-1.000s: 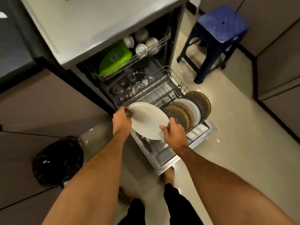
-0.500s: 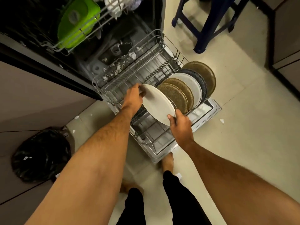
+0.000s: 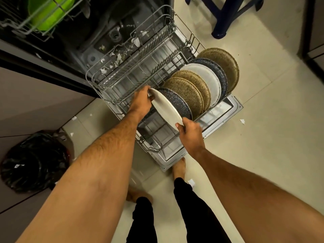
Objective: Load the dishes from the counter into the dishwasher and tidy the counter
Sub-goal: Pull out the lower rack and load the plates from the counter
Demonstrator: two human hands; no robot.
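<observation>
A white plate (image 3: 165,106) stands nearly on edge in the pulled-out lower rack (image 3: 112,85) of the open dishwasher. My left hand (image 3: 141,100) grips its far rim and my right hand (image 3: 189,130) pinches its near rim. Right behind it stands a dark blue speckled plate (image 3: 177,102), then two brown speckled plates (image 3: 188,92), a white plate (image 3: 208,79), another dark blue one (image 3: 219,69) and a brown one (image 3: 222,64). The left half of the rack holds no dishes.
A green container (image 3: 50,16) lies in the upper rack at top left. The open dishwasher door (image 3: 226,109) lies low over the tiled floor. A black bin bag (image 3: 33,162) sits at the left, a blue stool (image 3: 226,16) at top right. My bare feet stand by the door's corner.
Both hands have lowered the white plate from a flat, face-up hold to almost upright in the rack, in front of the row of plates. The camera has dipped closer to the rack.
</observation>
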